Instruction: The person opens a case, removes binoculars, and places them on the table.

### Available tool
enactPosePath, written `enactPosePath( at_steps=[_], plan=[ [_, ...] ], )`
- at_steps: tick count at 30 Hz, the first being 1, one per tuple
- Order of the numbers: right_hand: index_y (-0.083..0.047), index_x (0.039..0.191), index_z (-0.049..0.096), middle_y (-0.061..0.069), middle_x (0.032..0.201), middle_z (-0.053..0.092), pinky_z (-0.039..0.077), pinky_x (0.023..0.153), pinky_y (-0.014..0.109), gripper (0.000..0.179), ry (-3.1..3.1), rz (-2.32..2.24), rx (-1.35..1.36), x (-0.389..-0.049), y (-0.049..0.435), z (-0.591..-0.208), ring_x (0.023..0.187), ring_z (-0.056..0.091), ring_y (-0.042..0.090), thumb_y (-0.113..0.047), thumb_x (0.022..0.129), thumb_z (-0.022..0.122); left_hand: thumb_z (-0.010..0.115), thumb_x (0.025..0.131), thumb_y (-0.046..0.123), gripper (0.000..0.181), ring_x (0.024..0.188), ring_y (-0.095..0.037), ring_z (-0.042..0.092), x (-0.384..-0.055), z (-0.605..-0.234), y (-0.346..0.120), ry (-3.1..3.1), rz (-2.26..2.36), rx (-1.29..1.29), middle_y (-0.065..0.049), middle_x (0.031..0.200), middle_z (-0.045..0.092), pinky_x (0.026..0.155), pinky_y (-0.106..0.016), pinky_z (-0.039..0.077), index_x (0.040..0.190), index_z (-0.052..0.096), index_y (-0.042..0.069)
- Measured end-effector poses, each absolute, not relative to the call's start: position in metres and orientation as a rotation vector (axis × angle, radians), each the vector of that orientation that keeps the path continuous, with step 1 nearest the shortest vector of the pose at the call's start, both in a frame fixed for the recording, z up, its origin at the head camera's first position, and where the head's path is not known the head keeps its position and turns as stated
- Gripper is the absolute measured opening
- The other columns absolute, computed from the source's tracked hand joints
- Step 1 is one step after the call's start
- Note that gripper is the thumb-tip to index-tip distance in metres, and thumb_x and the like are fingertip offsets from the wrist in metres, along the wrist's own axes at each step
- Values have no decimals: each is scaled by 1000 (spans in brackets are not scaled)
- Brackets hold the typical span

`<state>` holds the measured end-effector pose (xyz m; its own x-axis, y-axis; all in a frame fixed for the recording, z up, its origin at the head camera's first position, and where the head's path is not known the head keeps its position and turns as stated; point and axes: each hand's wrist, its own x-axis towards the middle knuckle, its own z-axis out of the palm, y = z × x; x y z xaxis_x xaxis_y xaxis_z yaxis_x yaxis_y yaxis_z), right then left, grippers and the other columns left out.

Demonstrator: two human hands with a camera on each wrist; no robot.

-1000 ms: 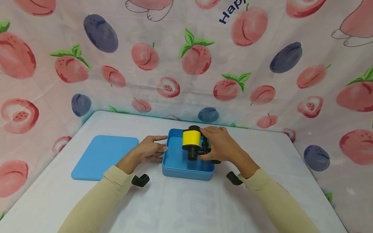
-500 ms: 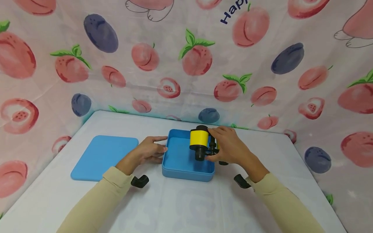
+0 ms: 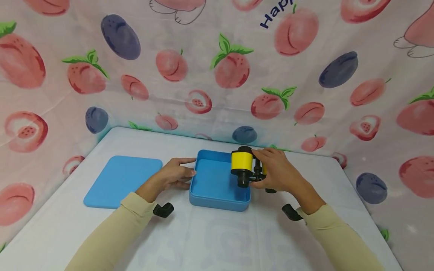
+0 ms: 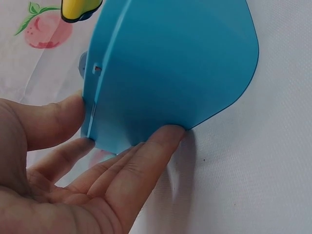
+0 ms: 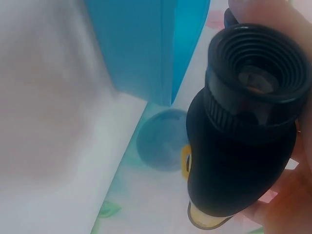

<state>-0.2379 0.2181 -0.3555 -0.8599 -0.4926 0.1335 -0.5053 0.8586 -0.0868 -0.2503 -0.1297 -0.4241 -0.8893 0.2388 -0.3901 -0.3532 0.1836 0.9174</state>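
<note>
Yellow and black binoculars (image 3: 242, 162) hang over the right side of a blue open-topped box (image 3: 217, 204). My right hand (image 3: 279, 172) grips them from the right, fingers at the far end and thumb near the eyepieces. In the right wrist view a black eyepiece (image 5: 258, 73) fills the upper right, beside the box wall (image 5: 136, 48). My left hand (image 3: 176, 173) touches the box's left wall with extended fingers. The left wrist view shows its thumb (image 4: 53, 122) at the rim and its fingertips against the side. Nothing shows inside the box.
A flat blue lid (image 3: 122, 182) lies on the white-covered table (image 3: 217, 241), left of the box and partly behind the left forearm. A fruit-printed cloth (image 3: 217, 124) hangs behind the table. Black wrist mounts (image 3: 163, 210) jut from both sleeves.
My right hand has carried the binoculars to the right, from over the middle of the box to its right edge. The left hand stays at the box's left wall.
</note>
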Motion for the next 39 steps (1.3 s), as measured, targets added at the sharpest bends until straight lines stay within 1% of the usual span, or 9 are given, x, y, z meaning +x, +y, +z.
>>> enactPosePath(
  at_steps=[7, 19, 23, 27, 31, 39],
  plan=[
    [-3, 154, 50, 21, 151, 58, 32, 121, 69, 105, -2953, 171, 765, -237, 232, -357, 143, 45, 46, -52, 71, 92, 65, 102, 11, 66, 135, -42, 61, -249, -425, -132, 2006, 1758, -94, -26, 157, 50, 98, -56, 59, 162, 39, 15],
    [-3, 154, 49, 23, 153, 55, 33, 119, 69, 105, -2964, 169, 709, -237, 257, -356, 142, 44, 47, -52, 72, 92, 65, 102, 10, 66, 137, -45, 58, -249, -426, -131, 1989, 1767, -79, -27, 158, 48, 98, -57, 58, 163, 38, 16],
    [-2, 154, 48, 23, 153, 55, 32, 119, 69, 106, -2971, 178, 688, -236, 266, -358, 142, 43, 47, -48, 70, 94, 65, 102, 10, 66, 136, -44, 59, -249, -426, -130, 1998, 1758, -79, -27, 157, 49, 98, -57, 59, 162, 38, 15],
    [-3, 155, 47, 23, 153, 54, 34, 117, 70, 108, -2991, 192, 659, -236, 274, -358, 142, 42, 46, -46, 69, 95, 65, 102, 10, 66, 135, -43, 60, -249, -425, -130, 1996, 1754, -84, -26, 157, 49, 97, -55, 60, 162, 39, 15],
    [-2, 155, 48, 23, 152, 56, 37, 116, 70, 108, -2976, 214, 650, -237, 281, -357, 141, 44, 45, -43, 68, 97, 64, 102, 11, 66, 137, -42, 59, -250, -424, -131, 1993, 1750, -70, -27, 158, 48, 98, -55, 59, 163, 38, 15],
    [1, 152, 50, 24, 148, 58, 35, 116, 69, 104, -2951, 237, 671, -235, 293, -357, 137, 47, 45, -43, 69, 96, 64, 102, 11, 66, 136, -44, 58, -252, -425, -133, 2004, 1736, -78, -28, 159, 46, 99, -58, 58, 163, 37, 15]
  ],
)
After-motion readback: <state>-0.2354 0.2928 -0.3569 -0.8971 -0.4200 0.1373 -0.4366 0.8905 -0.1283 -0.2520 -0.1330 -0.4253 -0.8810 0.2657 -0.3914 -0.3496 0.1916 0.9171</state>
